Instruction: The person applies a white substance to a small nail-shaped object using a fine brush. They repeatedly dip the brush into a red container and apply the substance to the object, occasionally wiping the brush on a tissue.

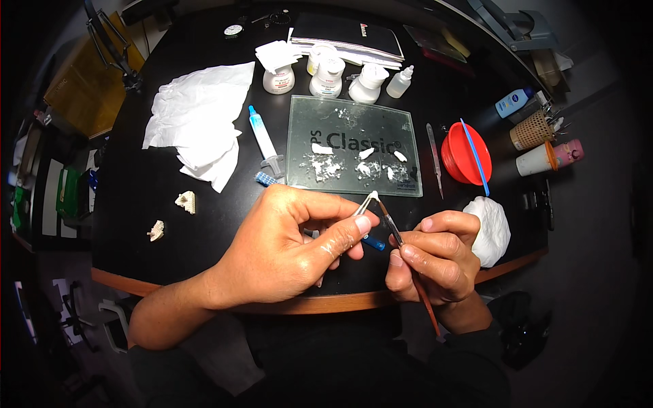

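Note:
My left hand (286,245) is closed on metal tweezers (364,211) that carry a small white piece (374,196) at their tips. My right hand (439,262) is closed on a thin brown-handled brush (423,296), its bristles at or very near that piece; I cannot tell if they touch. Just behind both hands lies a glass plate (299,122) with white lumps and smeared powder (321,166). A blue object (373,241) lies partly hidden between my hands, and a crumpled white wad (491,234) is beside my right hand.
Around the plate stand white jars (326,81), a dropper bottle (398,85), a red bowl (462,163) with a blue stick across it, a steel tool (433,156), a syringe (262,136), tissues (190,115) and cups (537,161). Two small dental casts (185,202) lie left, near the desk's curved wooden edge (313,304).

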